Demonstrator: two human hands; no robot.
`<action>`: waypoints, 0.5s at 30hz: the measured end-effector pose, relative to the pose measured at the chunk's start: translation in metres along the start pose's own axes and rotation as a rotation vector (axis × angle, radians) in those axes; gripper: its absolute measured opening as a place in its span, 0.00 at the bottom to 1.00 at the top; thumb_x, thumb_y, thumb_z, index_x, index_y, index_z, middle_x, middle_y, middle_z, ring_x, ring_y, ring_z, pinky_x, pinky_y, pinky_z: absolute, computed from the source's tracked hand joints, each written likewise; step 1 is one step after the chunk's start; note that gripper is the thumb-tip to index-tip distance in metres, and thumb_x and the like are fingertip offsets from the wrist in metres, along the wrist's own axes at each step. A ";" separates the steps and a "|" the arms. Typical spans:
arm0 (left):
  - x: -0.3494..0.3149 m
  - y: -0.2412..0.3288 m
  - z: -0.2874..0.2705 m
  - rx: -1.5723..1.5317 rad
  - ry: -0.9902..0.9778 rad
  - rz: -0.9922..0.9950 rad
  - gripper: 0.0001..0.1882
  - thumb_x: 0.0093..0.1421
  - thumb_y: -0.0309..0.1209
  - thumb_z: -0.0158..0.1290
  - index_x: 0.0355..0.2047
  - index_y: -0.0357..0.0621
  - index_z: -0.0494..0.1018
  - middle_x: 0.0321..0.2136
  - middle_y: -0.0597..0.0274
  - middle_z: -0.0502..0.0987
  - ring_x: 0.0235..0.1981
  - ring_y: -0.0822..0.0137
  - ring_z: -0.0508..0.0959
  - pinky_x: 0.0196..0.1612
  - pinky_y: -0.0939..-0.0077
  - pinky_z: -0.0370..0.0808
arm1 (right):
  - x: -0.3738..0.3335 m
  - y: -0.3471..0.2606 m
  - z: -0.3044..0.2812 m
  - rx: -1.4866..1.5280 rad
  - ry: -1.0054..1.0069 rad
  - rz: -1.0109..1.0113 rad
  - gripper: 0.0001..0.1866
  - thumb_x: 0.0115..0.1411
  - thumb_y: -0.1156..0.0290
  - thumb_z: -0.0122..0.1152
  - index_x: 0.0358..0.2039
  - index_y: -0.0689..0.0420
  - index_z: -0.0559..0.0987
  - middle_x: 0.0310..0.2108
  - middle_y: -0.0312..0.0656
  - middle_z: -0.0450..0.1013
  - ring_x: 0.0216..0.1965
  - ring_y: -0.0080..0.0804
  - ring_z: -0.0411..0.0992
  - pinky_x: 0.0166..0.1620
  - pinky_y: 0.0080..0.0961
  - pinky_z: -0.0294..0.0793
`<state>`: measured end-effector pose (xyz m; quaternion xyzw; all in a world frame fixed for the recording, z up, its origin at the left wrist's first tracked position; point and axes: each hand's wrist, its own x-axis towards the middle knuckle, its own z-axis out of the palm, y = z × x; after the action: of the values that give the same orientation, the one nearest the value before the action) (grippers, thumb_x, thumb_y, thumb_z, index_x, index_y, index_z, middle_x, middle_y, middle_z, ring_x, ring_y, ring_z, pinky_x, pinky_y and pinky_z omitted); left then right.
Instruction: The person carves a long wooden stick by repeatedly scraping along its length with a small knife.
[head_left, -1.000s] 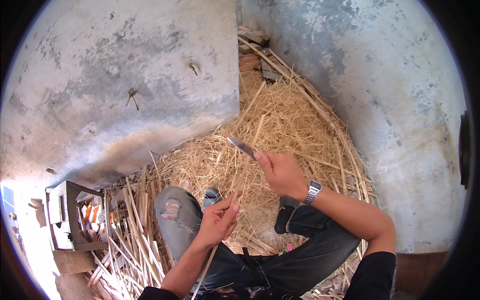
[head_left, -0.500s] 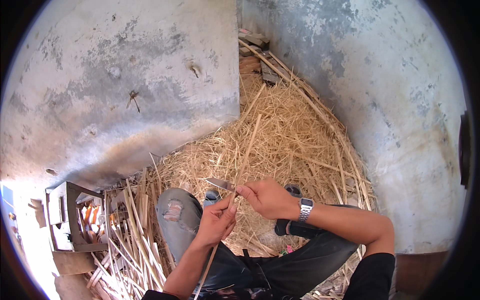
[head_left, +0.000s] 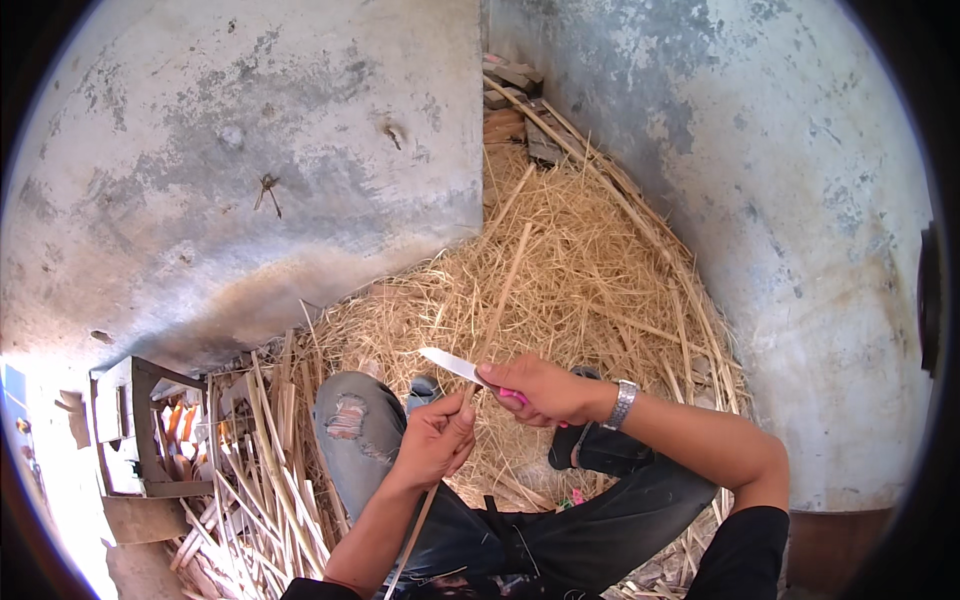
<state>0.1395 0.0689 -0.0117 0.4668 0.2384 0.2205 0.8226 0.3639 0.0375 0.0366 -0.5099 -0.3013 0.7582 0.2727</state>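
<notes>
While your left hand [head_left: 437, 438] pinches the strip [head_left: 413, 540] over your lap [head_left: 475, 535] and your right hand [head_left: 545, 390] grips the knife [head_left: 455, 364] across it, just beyond that pinch, set its edge shallow and stroke away from your left hand.

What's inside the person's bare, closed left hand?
A long, thin, tan, wood-like strip runs through the bare left hand; it shows both above and below the fist. The stretch within the grip is covered, so its surface there cannot be seen.
</notes>
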 end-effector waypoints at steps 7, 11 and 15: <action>0.003 0.005 0.003 0.047 0.067 0.042 0.25 0.73 0.33 0.51 0.66 0.37 0.65 0.18 0.73 0.68 0.12 0.83 0.61 0.15 0.87 0.57 | -0.004 -0.010 0.001 -0.019 0.202 -0.230 0.28 0.70 0.49 0.56 0.17 0.53 0.70 0.10 0.25 0.57 0.11 0.16 0.51 0.15 0.21 0.49; 0.006 -0.004 0.010 0.239 0.151 0.066 0.29 0.71 0.30 0.54 0.69 0.35 0.61 0.30 0.71 0.76 0.23 0.84 0.70 0.24 0.89 0.66 | -0.001 -0.002 0.001 -0.538 0.435 -0.485 0.26 0.62 0.51 0.67 0.18 0.59 0.77 0.11 0.33 0.64 0.13 0.23 0.60 0.20 0.28 0.58; 0.012 -0.020 0.010 0.323 0.233 0.244 0.27 0.69 0.34 0.57 0.65 0.36 0.67 0.25 0.78 0.70 0.21 0.87 0.62 0.21 0.88 0.57 | -0.005 -0.006 0.011 -0.706 0.485 -0.516 0.19 0.61 0.59 0.68 0.21 0.60 0.80 0.12 0.42 0.68 0.14 0.30 0.64 0.22 0.31 0.63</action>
<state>0.1583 0.0598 -0.0270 0.5893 0.3056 0.3297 0.6712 0.3556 0.0359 0.0476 -0.6415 -0.5839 0.3773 0.3243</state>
